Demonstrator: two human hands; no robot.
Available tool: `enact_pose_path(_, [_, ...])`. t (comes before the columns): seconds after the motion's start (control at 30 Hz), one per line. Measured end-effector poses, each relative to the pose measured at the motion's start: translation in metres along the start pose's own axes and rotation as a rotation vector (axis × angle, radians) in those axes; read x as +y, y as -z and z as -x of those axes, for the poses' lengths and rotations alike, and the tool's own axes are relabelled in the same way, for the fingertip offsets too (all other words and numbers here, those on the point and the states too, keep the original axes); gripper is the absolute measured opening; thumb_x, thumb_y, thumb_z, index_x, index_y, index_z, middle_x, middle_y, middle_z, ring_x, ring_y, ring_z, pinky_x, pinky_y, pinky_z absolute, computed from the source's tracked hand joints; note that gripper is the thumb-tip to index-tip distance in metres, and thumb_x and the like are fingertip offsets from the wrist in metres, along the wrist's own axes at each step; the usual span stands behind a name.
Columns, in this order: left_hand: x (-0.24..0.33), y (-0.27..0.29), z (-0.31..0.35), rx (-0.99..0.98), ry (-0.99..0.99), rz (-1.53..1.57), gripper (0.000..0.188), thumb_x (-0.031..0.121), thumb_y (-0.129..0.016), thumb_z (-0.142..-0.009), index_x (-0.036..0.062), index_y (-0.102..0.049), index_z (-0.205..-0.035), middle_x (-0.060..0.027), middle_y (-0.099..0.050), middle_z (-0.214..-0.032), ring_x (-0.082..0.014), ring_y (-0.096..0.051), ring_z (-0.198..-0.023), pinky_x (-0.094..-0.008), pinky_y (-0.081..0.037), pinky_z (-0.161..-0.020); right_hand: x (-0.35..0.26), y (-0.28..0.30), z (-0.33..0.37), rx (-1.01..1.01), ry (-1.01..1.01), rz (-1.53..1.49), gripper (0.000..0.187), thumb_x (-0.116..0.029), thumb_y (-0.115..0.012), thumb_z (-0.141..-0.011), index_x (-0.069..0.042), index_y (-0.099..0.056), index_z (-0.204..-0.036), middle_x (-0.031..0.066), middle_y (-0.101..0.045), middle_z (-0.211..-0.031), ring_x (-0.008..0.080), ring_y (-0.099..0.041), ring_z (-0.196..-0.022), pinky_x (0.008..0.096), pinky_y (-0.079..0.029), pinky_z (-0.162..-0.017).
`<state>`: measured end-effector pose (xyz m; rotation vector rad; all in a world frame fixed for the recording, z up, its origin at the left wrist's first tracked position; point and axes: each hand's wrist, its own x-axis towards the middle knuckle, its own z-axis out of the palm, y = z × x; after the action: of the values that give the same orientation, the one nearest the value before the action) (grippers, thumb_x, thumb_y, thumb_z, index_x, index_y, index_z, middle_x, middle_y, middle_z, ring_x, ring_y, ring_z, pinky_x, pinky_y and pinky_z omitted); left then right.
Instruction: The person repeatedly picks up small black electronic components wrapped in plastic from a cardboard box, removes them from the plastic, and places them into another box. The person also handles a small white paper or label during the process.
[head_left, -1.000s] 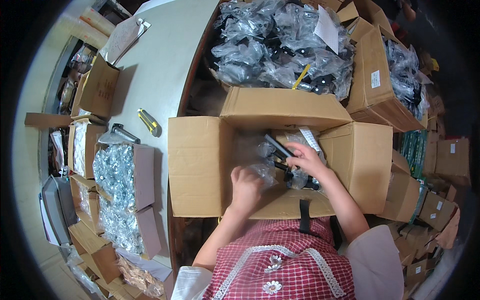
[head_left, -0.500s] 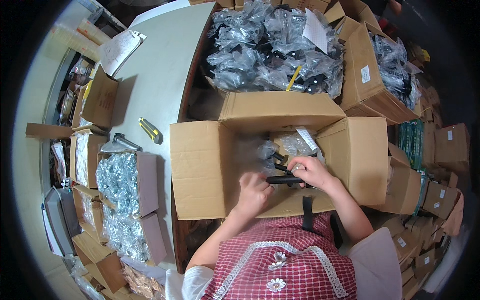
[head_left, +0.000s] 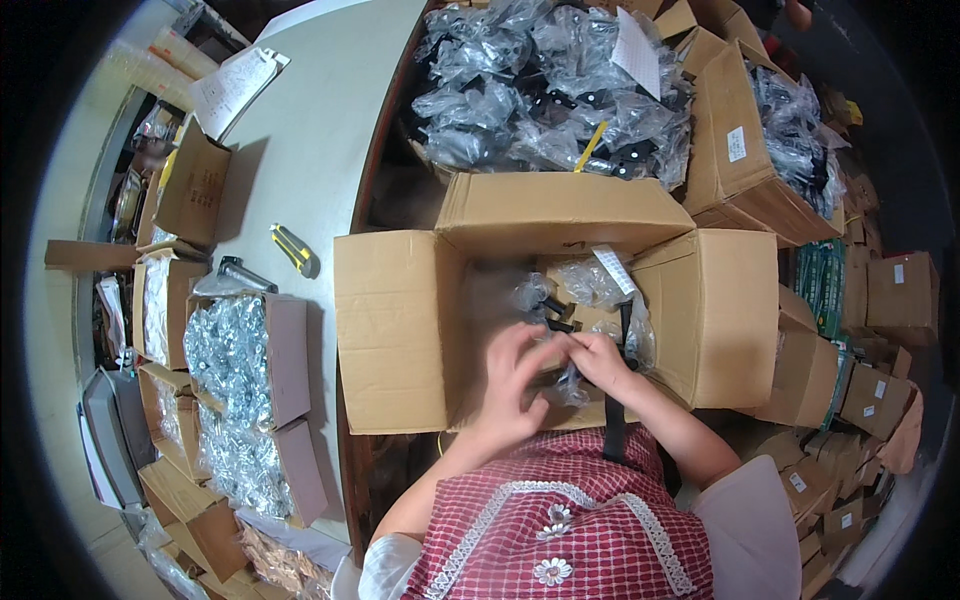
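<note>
Both my hands are inside an open cardboard box (head_left: 388, 335) in front of my body. My left hand (head_left: 512, 385) is open and slightly blurred, thumb apart from the curved fingers. Its fingertips come close to my right hand (head_left: 602, 362), whose fingers are closed; what they hold is hidden. Just below the fingers shows crumpled clear plastic (head_left: 572, 388). Deeper in the box lie clear plastic bags (head_left: 590, 285) and short black parts (head_left: 556, 318). A long black piece (head_left: 627, 322) stands beyond my right wrist, with a white paper slip (head_left: 613, 268) above it.
On the grey table (head_left: 310, 150) at left lie a yellow-black utility knife (head_left: 294, 250), a metal tool (head_left: 245, 275) and boxes of bagged metal parts (head_left: 230, 345). Bagged black parts (head_left: 520, 100) fill the far side. Stacked cartons (head_left: 870, 390) stand at right.
The black tube held between both hands has left them. My left hand has opened and moved toward the right one. A long black piece now shows beyond my right wrist.
</note>
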<state>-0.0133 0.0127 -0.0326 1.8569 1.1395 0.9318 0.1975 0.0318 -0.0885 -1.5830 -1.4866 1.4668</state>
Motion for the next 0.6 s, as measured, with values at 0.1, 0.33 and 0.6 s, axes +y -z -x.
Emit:
enact_pose_path(0.1, [-0.017,-0.003,0.004,-0.321,0.123,-0.214,0.055,0.018,-0.072,-0.072,0.0058,-0.065,-0.125,-0.0223,-0.062,-0.128,-0.0418,-0.055,-0.125,-0.0546,-0.041,-0.105,-0.002,0.003,-0.01,-0.108,-0.087,-0.143,0.047,-0.042,-0.056,-0.106,0.0,-0.075,-0.102,0.0134,-0.075,-0.087,0.0157,-0.068,-0.082,0.0353,-0.054,-0.076])
enact_pose_path(0.33, [-0.047,-0.024,0.012,-0.302,0.485,-0.145,0.019,0.02,-0.075,-0.084,0.0029,-0.071,-0.091,-0.0153,-0.068,-0.064,-0.0345,-0.068,-0.06,-0.0444,-0.056,-0.064,0.05,-0.013,-0.114,-0.181,-0.292,0.274,0.044,-0.045,-0.06,-0.099,-0.005,-0.075,-0.107,0.016,-0.075,-0.09,0.0282,-0.072,-0.092,0.0437,-0.055,-0.085])
enact_pose_path(0.6, [-0.03,0.002,-0.018,0.352,0.764,0.468,0.019,0.012,-0.076,-0.088,0.004,-0.073,-0.105,-0.0048,-0.071,-0.091,-0.0139,-0.064,-0.081,-0.0307,-0.053,-0.072,0.163,-0.038,-0.161,-0.331,-0.216,1.029,0.046,-0.02,-0.063,-0.087,-0.001,-0.065,-0.129,0.018,-0.065,-0.136,0.0341,-0.054,-0.137,0.0503,-0.036,-0.116])
